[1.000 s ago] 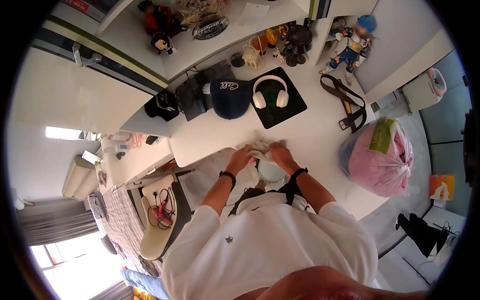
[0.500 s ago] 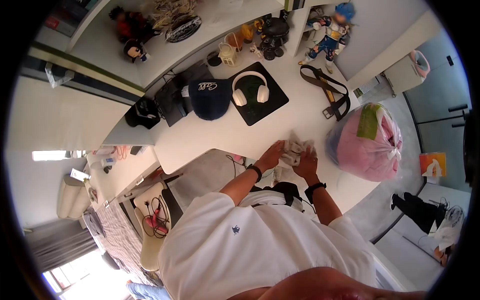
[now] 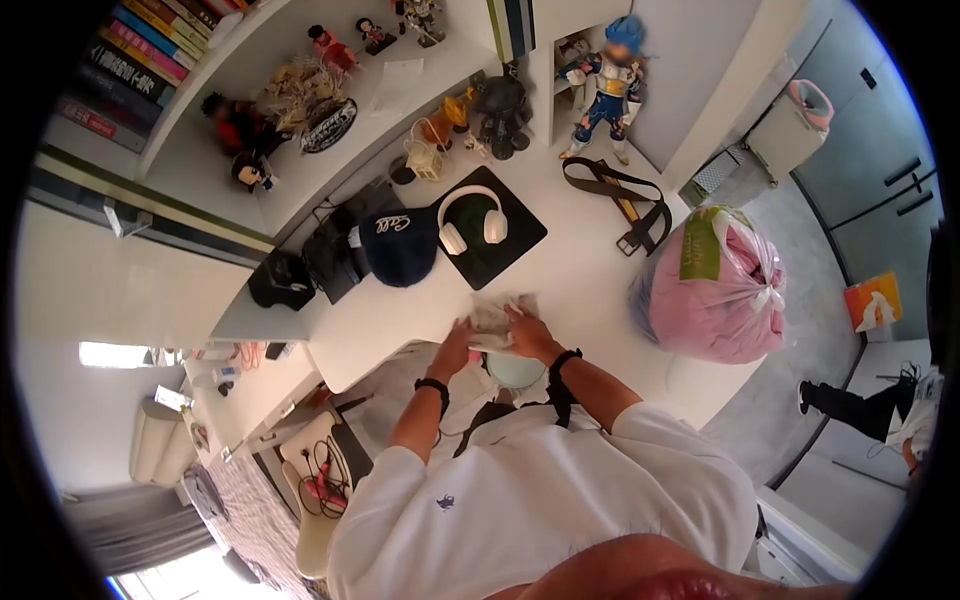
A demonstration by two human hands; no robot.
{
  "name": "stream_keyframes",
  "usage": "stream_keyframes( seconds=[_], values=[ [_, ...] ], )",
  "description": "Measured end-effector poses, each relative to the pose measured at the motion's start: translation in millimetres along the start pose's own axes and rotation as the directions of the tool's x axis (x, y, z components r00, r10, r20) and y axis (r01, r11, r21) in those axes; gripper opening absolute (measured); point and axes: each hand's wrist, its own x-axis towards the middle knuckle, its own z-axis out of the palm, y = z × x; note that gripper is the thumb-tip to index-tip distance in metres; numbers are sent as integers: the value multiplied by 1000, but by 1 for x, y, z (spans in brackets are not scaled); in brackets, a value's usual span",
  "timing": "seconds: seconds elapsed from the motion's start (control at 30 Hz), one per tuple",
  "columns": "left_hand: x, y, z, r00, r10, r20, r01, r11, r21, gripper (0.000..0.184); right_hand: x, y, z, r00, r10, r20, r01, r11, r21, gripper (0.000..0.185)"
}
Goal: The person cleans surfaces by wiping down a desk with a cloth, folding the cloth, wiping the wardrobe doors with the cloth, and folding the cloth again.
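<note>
A crumpled greyish cloth (image 3: pixel 490 318) lies on the white desk (image 3: pixel 590 280) near its front edge. My left hand (image 3: pixel 456 345) grips the cloth's left side, its fingertips partly hidden in the folds. On the right side, my right hand (image 3: pixel 532 335) holds the same cloth, fingers bent over it against the desk top. Beyond the hands, white headphones (image 3: pixel 474 222) rest on a black mat (image 3: pixel 515 238), with a dark blue cap (image 3: pixel 398 250) beside it.
A tied clear bag of pink fabric (image 3: pixel 715 300) stands at the desk's right. A belt (image 3: pixel 640 210) and a blue-haired figure (image 3: pixel 605 95) are behind it. A round pale-green object (image 3: pixel 514 370) shows below the desk edge. At far right, another person (image 3: pixel 850 410) is partly visible.
Both hands and the cloth have moved left along the desk's front edge. The cloth looks flatter and more spread. The view has shifted, showing more of the shelf.
</note>
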Motion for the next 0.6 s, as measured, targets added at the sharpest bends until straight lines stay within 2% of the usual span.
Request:
stream_keyframes(
  seconds=[0.03,0.07,0.1,0.13,0.17,0.2,0.23,0.27,0.3,0.33,0.37,0.43,0.5,0.53,0.57,0.6],
  values=[
    [-4,6,-6,999,-36,-3,36,987,157,52,-1,5,-2,1000,-18,14,18,1000,5,42],
    [-6,3,6,989,13,-149,15,982,186,47,-2,7,-9,999,-6,41,0,988,156,40],
    [-12,1,20,985,-33,-169,63,983,172,47,-4,7,-15,997,-5,81,-20,953,303,38],
    [-9,15,19,982,9,-190,2,998,59,49,-8,1,-34,980,62,189,-116,950,289,49],
    [-2,29,19,974,64,-217,-75,996,-42,51,-19,8,-29,979,28,203,-88,952,292,49],
    [3,35,35,994,-71,-83,56,985,-166,53,-32,17,-24,997,34,69,-57,932,357,55],
    [13,51,33,995,-88,45,96,969,-226,56,-38,25,-19,996,51,-71,-17,907,421,62],
    [23,68,31,980,-104,172,149,950,-274,60,-45,25,-24,996,31,-81,6,905,426,62],
    [31,102,15,959,-16,281,102,950,-295,65,-59,26,-39,995,97,14,-93,892,442,68],
    [41,109,22,961,-14,275,99,949,-298,65,-73,31,-49,979,168,115,-202,874,441,74],
    [48,119,33,956,4,294,71,967,-245,70,-84,43,-48,978,172,122,-208,878,431,74],
    [62,139,52,950,25,311,43,977,-207,77,-105,63,-43,988,150,-25,-128,909,397,73],
    [75,151,59,919,267,290,-202,951,-234,82,-127,78,-42,982,177,-73,-129,893,432,71],
    [79,155,68,920,266,288,-202,951,-234,82,-135,83,-42,970,207,-130,-123,872,473,69],
    [81,160,82,925,328,194,-274,926,-258,87,-143,83,-45,970,206,-129,-122,873,473,69],
    [86,161,93,917,387,98,-350,897,-271,92,-150,84,-48,972,231,-45,-194,894,404,66]
  ],
)
